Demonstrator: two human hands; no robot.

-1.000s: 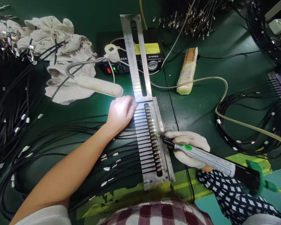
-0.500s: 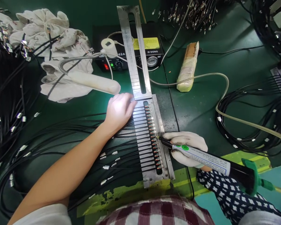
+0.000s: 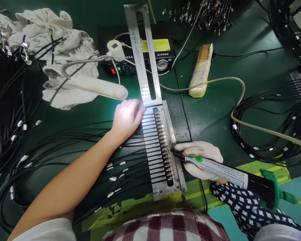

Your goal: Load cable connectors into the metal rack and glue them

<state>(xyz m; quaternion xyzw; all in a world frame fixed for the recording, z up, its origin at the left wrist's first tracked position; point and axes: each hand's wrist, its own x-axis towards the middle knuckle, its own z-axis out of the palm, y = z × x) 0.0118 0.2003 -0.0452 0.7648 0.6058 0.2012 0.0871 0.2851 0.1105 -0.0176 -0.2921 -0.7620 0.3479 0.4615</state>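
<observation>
Once the syringe [image 3: 223, 171] slid slightly nearer along the connectors [image 3: 163, 142], its tip sat about mid-row — work seemingly partway | right hand [image 3: 205, 150]: gloved fingers closed round syringe | left hand [image 3: 127, 117]: curled at far end of slotted plate [image 3: 159, 189], gripping — couldn't tell | connectors lined plate

The syringe [image 3: 220, 170] was black, white and green; the glove [image 3: 203, 148] white; the cables [image 3: 134, 166] black; the sleeve [image 3: 243, 199] navy with white crosses.
</observation>
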